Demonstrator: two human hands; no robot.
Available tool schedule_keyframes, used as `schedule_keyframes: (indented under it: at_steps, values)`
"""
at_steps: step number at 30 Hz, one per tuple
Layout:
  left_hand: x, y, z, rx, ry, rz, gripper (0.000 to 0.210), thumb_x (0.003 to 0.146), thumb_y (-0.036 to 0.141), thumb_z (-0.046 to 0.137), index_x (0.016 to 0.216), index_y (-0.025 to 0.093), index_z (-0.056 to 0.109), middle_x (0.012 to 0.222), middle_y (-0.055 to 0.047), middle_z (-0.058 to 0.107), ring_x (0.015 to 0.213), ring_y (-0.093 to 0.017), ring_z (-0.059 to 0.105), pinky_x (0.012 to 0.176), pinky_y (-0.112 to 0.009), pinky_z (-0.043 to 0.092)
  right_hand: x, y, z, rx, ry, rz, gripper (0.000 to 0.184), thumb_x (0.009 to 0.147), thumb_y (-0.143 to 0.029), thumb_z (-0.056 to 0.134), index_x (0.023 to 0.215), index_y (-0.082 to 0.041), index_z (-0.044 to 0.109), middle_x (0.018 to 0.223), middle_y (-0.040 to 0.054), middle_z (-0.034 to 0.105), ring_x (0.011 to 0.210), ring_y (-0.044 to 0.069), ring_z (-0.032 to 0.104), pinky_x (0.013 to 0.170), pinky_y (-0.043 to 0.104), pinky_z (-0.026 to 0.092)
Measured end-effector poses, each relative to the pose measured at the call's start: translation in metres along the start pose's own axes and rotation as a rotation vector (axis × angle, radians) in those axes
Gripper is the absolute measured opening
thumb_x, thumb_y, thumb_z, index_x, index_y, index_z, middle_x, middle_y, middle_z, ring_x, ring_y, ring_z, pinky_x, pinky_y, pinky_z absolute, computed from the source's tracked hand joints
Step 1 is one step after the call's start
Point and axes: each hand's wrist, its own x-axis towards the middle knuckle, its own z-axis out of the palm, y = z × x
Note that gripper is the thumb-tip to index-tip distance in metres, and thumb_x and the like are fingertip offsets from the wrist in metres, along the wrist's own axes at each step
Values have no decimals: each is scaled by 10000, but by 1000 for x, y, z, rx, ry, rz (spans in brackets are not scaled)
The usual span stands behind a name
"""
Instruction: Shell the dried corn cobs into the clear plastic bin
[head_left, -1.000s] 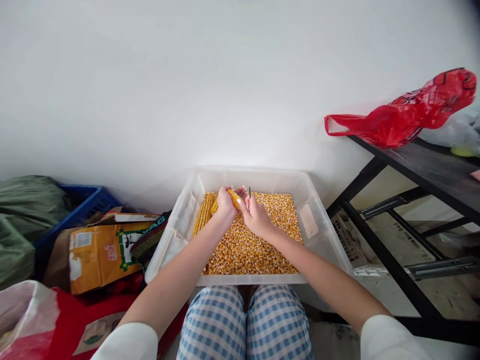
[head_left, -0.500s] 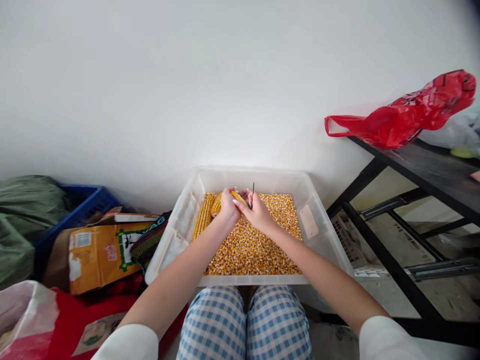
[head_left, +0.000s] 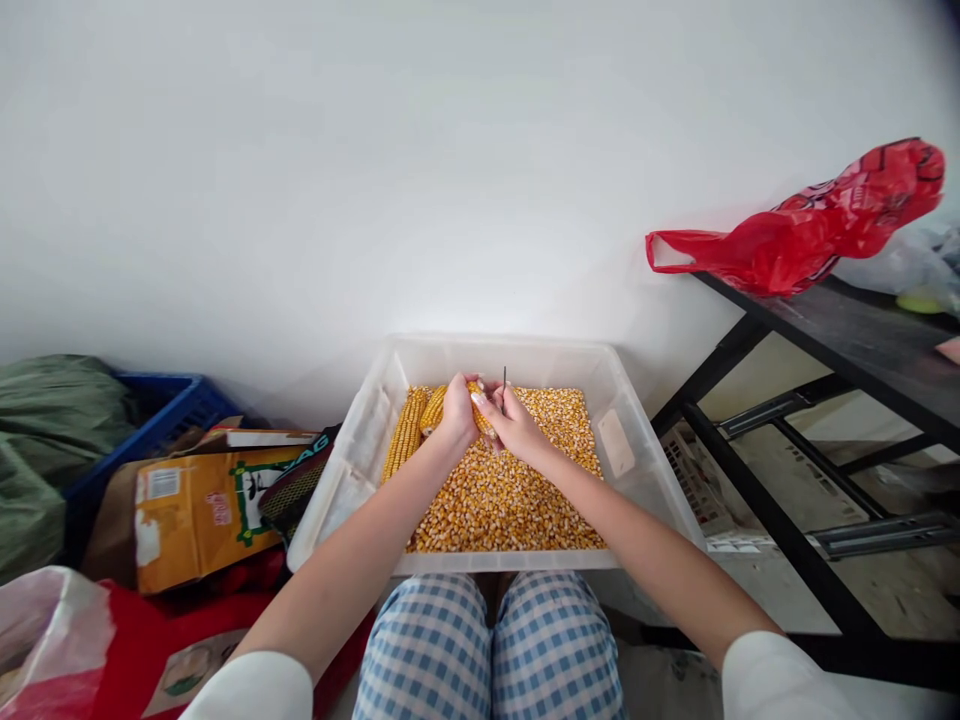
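Note:
My left hand (head_left: 459, 408) is wrapped round a yellow ear of corn (head_left: 480, 418) above the middle of a clear plastic bin (head_left: 645, 490). Against the ear's right side, my right hand (head_left: 517, 425) is closed on a thin tool with a dark, narrow shaft (head_left: 505, 376) pointing up; its handle is mostly hidden by the fingers. My right thumb presses on the ear. Loose corn kernels (head_left: 510, 510) cover the bin's floor. More whole ears of corn (head_left: 406, 435) lie along its left side, one partly behind my left hand.
The bin sits before my knees, against a white wall (head_left: 465, 180). At right stands a black metal frame table (head_left: 810, 320) with a red plastic bag (head_left: 810, 240) on it. A cardboard box (head_left: 202, 510), a blue crate (head_left: 169, 400) and a red bag (head_left: 150, 640) crowd the left.
The ear between my hands has turned and tilted, with its near end now showing lower, below my right thumb. Both hands stay in nearly the same place.

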Motion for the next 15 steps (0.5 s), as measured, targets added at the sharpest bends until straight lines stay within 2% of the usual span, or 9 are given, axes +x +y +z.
schedule_keyframes:
  at_steps: [4, 8, 12, 15]
  values:
    - [2, -3, 0, 65, 4, 98, 153, 679, 216, 455, 545, 164, 506, 479, -50, 550, 579, -217, 623, 573, -310, 506, -3, 1, 2, -55, 84, -51, 305, 867, -519, 400, 790, -247, 286, 593, -84, 411, 355, 74, 442, 328, 192, 302]
    - [2, -6, 0, 90, 24, 145, 149, 674, 208, 453, 565, 158, 540, 501, -55, 574, 617, -219, 634, 605, -309, 514, -6, 2, 4, -164, 148, -118, 270, 891, -480, 371, 791, -243, 288, 556, -82, 371, 366, 84, 438, 349, 197, 291]
    - [2, -6, -1, 62, 14, 108, 133, 660, 203, 461, 571, 156, 547, 502, -58, 581, 624, -221, 641, 624, -315, 522, -8, 5, 4, -228, 179, -185, 236, 894, -432, 384, 787, -236, 306, 579, -65, 374, 404, 85, 433, 380, 205, 301]
    - [1, -4, -2, -15, -28, 48, 135, 657, 206, 451, 593, 153, 556, 549, -75, 614, 645, -229, 650, 632, -328, 529, -7, 7, 4, -169, 186, -137, 166, 888, -375, 393, 816, -241, 328, 576, -61, 394, 390, 89, 425, 365, 208, 296]
